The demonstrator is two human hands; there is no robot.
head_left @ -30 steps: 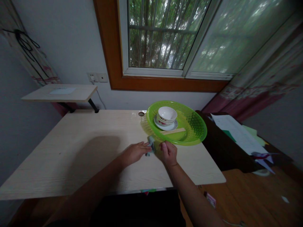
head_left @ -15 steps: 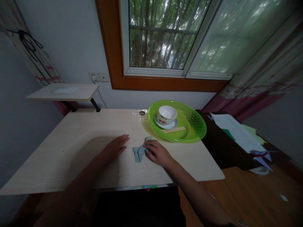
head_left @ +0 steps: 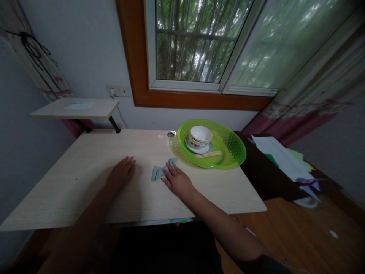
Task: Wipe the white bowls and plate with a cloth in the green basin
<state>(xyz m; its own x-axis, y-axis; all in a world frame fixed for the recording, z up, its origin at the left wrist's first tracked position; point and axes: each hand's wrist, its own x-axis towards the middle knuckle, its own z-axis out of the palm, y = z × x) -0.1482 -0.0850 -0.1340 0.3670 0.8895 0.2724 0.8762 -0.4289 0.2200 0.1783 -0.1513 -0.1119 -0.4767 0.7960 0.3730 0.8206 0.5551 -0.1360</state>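
Observation:
A crumpled grey-blue cloth (head_left: 157, 173) lies on the pale wooden desk (head_left: 94, 160). My right hand (head_left: 178, 180) is on top of it, fingers bent and pressing its right part against the desktop, so some of the cloth is hidden. To the left, my left hand (head_left: 121, 173) rests on the desk apart from the cloth, fingers stretched out and holding nothing. Behind my right hand stands a green plastic basin (head_left: 235, 154). In it are stacked white bowls (head_left: 201, 134) on a plate (head_left: 209, 148), with chopsticks (head_left: 209, 154) in front of them.
A small raised shelf (head_left: 99, 108) with a paper on it stands at the desk's back left. A cable hole (head_left: 170, 135) lies left of the basin. Beyond the desk's right edge, papers (head_left: 275, 156) cover a dark piece of furniture. The window (head_left: 196, 42) is behind.
My right hand has moved slightly left with the cloth, which now lies more stretched out. My left hand has shifted left, farther from the cloth. The view has tilted slightly.

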